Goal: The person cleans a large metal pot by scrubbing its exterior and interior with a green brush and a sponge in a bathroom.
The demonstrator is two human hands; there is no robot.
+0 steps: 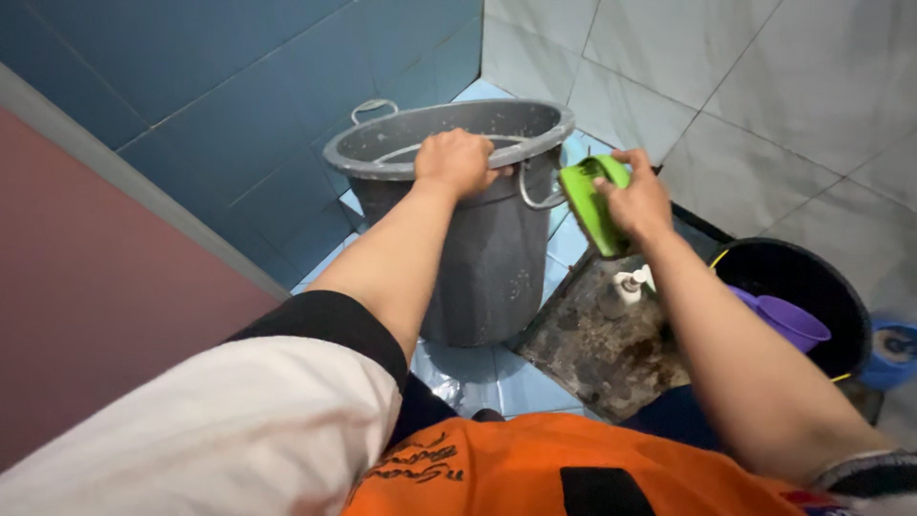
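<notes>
I see the grey bucket [478,239] filling the corner, close to the blue tiled wall [239,105] on its left and the pale wall [745,86] behind, so the only open way in is through its mouth, where my left hand [454,161] grips the rim. My right hand [638,201], closed around the green brush [590,203], sits just beside the bucket's metal handle. Lower right, the black bucket [812,287] with its purple scoop [788,320] blocks the floor.
</notes>
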